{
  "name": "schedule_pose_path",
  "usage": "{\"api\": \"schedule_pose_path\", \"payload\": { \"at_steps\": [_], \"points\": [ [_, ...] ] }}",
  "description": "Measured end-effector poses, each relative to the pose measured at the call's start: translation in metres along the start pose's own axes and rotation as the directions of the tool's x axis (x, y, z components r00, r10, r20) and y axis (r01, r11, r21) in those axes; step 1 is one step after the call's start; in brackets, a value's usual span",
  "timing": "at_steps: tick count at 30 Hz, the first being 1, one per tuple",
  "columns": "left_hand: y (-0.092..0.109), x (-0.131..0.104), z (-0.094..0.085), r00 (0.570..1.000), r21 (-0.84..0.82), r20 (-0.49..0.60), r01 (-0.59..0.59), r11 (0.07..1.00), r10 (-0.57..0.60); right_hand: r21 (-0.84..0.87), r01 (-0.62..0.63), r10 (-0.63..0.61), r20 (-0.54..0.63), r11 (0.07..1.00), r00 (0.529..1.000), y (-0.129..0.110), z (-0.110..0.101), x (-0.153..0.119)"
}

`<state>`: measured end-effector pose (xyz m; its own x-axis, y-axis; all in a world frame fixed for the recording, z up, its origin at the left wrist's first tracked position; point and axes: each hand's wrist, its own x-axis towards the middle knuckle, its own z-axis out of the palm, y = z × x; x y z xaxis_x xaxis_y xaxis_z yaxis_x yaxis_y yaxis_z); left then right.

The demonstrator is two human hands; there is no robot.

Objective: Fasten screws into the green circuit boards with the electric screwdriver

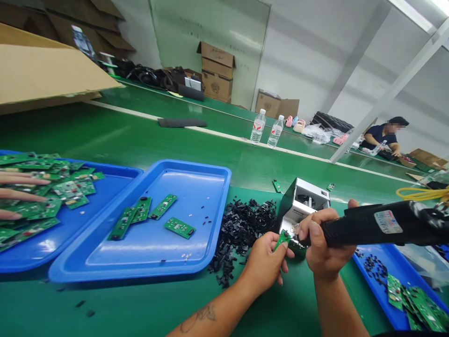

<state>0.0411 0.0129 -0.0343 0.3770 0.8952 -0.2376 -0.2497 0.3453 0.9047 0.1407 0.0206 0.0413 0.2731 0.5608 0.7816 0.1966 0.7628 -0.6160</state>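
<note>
My left hand point(266, 262) pinches a small green circuit board point(281, 239) in front of the screw feeder point(298, 206), a silver and black box with an open window. My right hand point(328, 241) is wrapped round a black electric screwdriver point(365, 224), held nearly level with a pale sticker on its side. Its front end points at the circuit board; the tip is hard to make out, so contact cannot be told. Left of the feeder lies a heap of small black plastic parts point(249, 224), close to my left hand.
A blue tray point(140, 274) holds several circuit boards. Another person's fingers point(24, 194) rest on boards in the far-left tray point(105, 206). At right, a third tray point(377, 292) holds boards and black parts. Two water bottles point(258, 126) stand behind; a co-worker point(382, 135) sits far right.
</note>
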Motion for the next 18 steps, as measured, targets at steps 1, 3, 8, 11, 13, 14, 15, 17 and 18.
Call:
{"api": "schedule_pose_path", "payload": {
  "at_steps": [1, 3, 8, 11, 13, 14, 15, 17, 18],
  "points": [
    [0.000, 0.000, 0.000, 1.000, 0.004, -0.001, 0.001, 1.000, -0.001, 0.010, -0.001, 0.002, -0.014, 1.000, 1.000, -0.002, 0.000, 0.001],
    [0.000, 0.000, 0.000, 1.000, 0.011, -0.005, 0.004, 1.000, -0.004, 0.017, 0.001, 0.000, -0.054, 1.000, 0.999, -0.006, 0.000, 0.002],
    [-0.004, 0.002, 0.000, 1.000, 0.020, -0.007, -0.008, 1.000, 0.008, -0.053, 0.035, -0.043, -0.163, 0.998, 0.986, -0.008, -0.009, 0.008],
    [-0.005, 0.003, -0.001, 1.000, 0.035, -0.007, -0.019, 0.999, 0.019, -0.133, 0.062, -0.086, -0.176, 0.989, 0.981, -0.005, -0.016, 0.008],
    [-0.004, 0.002, -0.001, 1.000, 0.053, -0.005, -0.017, 0.998, 0.017, -0.156, 0.074, -0.100, -0.165, 0.985, 0.981, -0.002, -0.020, 0.006],
    [-0.003, 0.002, -0.001, 1.000, 0.061, -0.004, -0.014, 0.998, 0.014, -0.164, 0.080, -0.106, -0.158, 0.983, 0.982, 0.000, -0.022, 0.004],
    [-0.003, 0.002, -0.001, 1.000, 0.066, -0.005, -0.010, 0.998, 0.010, -0.170, 0.079, -0.105, -0.147, 0.982, 0.984, 0.001, -0.023, 0.002],
    [-0.002, 0.002, -0.001, 1.000, 0.065, -0.008, -0.002, 0.998, 0.003, -0.178, 0.059, -0.082, -0.123, 0.982, 0.989, 0.005, -0.024, -0.002],
    [-0.002, 0.002, -0.001, 1.000, 0.060, -0.011, 0.000, 0.998, 0.001, -0.179, 0.037, -0.058, -0.113, 0.983, 0.992, 0.007, -0.024, -0.004]
  ]
}}
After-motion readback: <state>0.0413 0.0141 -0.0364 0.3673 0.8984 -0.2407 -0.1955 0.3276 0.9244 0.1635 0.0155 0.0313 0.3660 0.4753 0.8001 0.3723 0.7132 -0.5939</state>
